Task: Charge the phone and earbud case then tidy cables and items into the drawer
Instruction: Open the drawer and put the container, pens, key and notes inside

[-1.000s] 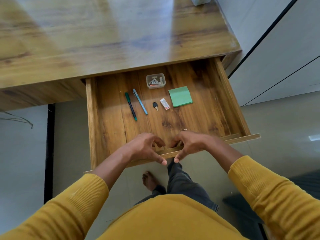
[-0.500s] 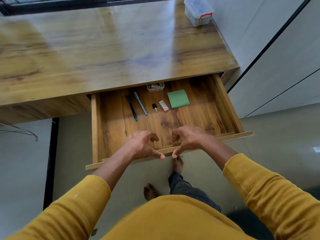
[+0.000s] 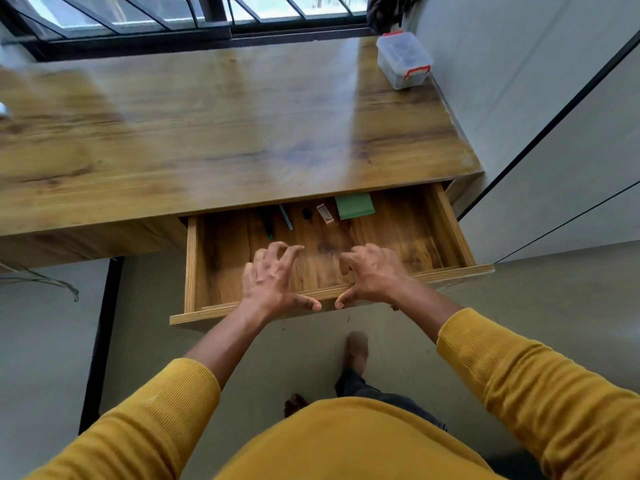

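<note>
Large wooden bench [image 3: 225, 133] fills the upper view; its far left is motion-blurred, surface smeared w/ glare. Under its front edge, the wooden drawer [image 3: 446, 223] sits partly open, back portion hidden beneath the benchtop. Both arms in mustard-yellow sleeves [image 3: 540, 382] reach in from the bottom.

Left hand [image 3: 273, 278] hovers over the drawer's front w/ fingers spread and curled clawlike, holding nothing, thumb at the front panel's edge; slightly blurred, so contact w/ the wood can't be told. Right hand [image 3: 370, 275] mirrors it just beside, fingers bent over the front rail, thumb tip pointing at the left thumb, the two apart by a small gap; gripping nothing visible.

Clear plastic lidded box w/ red latch [image 3: 403, 60] stands at the bench's far right corner, contents unreadable. In the drawer: green sticky-note pad [image 3: 355, 206], top cut off by the bench; light-blue pen [image 3: 286, 218] and dark green pen [image 3: 268, 225], upper ends hidden; small white-and-red eraser-like block [image 3: 325, 213]; tiny black item [image 3: 307, 213], too blurred to identify. Phone, earbud case, cables: not visible.
</note>
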`<state>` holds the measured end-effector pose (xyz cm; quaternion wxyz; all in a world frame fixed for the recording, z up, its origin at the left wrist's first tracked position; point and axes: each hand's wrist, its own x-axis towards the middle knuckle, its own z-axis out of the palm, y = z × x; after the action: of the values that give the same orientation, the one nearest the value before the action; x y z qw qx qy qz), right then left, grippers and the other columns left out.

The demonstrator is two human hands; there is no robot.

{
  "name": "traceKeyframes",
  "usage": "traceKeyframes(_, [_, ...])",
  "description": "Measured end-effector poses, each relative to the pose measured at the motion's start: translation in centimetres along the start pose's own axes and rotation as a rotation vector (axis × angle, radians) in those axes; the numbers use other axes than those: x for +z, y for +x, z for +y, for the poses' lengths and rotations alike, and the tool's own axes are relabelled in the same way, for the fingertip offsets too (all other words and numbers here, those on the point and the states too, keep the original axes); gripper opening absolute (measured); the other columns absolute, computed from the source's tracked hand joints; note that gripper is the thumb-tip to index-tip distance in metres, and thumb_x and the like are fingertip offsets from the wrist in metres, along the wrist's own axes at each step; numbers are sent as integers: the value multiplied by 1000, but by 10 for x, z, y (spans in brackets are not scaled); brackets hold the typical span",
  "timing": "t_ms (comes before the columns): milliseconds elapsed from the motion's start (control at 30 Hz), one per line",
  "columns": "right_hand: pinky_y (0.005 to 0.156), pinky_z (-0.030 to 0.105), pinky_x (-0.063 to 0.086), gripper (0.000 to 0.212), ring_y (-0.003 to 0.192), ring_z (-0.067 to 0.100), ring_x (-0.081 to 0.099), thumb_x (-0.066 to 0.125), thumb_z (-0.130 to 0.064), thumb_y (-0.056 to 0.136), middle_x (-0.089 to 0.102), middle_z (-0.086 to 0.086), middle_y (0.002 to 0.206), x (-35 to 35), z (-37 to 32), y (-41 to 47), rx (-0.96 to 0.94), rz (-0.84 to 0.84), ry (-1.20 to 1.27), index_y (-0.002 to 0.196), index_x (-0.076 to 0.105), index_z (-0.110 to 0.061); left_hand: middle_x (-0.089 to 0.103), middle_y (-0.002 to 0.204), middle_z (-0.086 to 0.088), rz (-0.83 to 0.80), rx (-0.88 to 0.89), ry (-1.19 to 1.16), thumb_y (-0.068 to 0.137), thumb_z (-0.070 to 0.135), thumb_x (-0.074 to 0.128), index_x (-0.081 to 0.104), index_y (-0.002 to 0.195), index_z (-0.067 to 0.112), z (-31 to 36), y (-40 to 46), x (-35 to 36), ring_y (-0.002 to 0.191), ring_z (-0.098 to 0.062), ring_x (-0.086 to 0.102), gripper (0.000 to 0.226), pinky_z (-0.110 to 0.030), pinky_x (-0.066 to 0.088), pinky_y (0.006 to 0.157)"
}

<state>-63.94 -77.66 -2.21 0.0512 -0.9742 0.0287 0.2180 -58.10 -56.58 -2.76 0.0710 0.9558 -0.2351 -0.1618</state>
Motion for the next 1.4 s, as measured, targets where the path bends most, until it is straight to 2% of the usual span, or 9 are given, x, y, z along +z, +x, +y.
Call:
traceKeyframes(200, [91,39,48,99,119,26,50,77,-85,62,51,5,134,-10,1,21,6,151,-84,139,48,-30,20,170,-4,98,-12,75,56,91,77,25,165,35,-2,20,-8,155,-30,23,133,-50,34,120])
traceKeyframes(400, [105,47,41,130,141,35,31,84,-83,52,21,11,159,-25,2,44,63,237,-88,156,21,-36,-11,177,-5,62,-50,135,58,89,76,-1,169,29,-1,50,-19,164,-31,-15,148,-57,-1,132])
traceKeyframes(567, [125,58,18,147,159,40,-3,83,-82,56,-10,11,170,-36,4,65,73,199,-93,162,-8,-35,-30,173,-7,-5,-69,172,62,91,71,-17,167,22,-2,73,-29,159,-30,-29,154,-55,-11,131])
traceKeyframes(800, [128,59,-7,158,155,33,-34,74,-89,59,-39,9,167,-48,13,87,45,91,-111,161,-29,-26,-32,172,-11,-78,-82,188,61,92,72,-22,166,21,-1,94,-42,159,-29,-29,158,-52,-12,131])
traceKeyframes(900, [128,57,-11,160,154,31,-34,73,-90,59,-37,8,168,-52,16,92,38,64,-102,161,-30,-23,-25,174,-12,-79,-76,187,61,92,72,-19,167,20,0,98,-44,162,-30,-22,157,-50,-11,132])
traceKeyframes(1033, [131,51,-6,157,159,33,-22,77,-87,60,-23,10,173,-56,16,96,8,74,-86,164,-20,-20,-11,177,-16,-30,-59,207,59,93,71,-7,169,17,1,101,-44,164,-33,-8,155,-48,-6,133])
traceKeyframes(1133, [130,49,11,151,160,38,3,80,-85,57,3,15,172,-59,14,99,-11,131,-122,165,-2,-17,-1,177,-17,12,-59,187,59,90,74,3,170,17,2,102,-43,165,-33,1,151,-46,2,134])
traceKeyframes(1233, [119,49,32,138,143,36,31,79,-87,54,28,12,154,-61,13,105,-28,201,-182,157,17,-19,10,177,-17,53,-67,165,61,85,77,11,170,16,4,102,-44,164,-33,11,145,-44,14,133])
traceKeyframes(1400, [112,49,40,120,132,33,43,80,-83,59,39,10,144,-58,18,108,-38,281,-146,150,32,-21,26,173,-17,119,-79,157,64,79,80,27,166,16,7,102,-48,161,-33,26,131,-42,29,129])
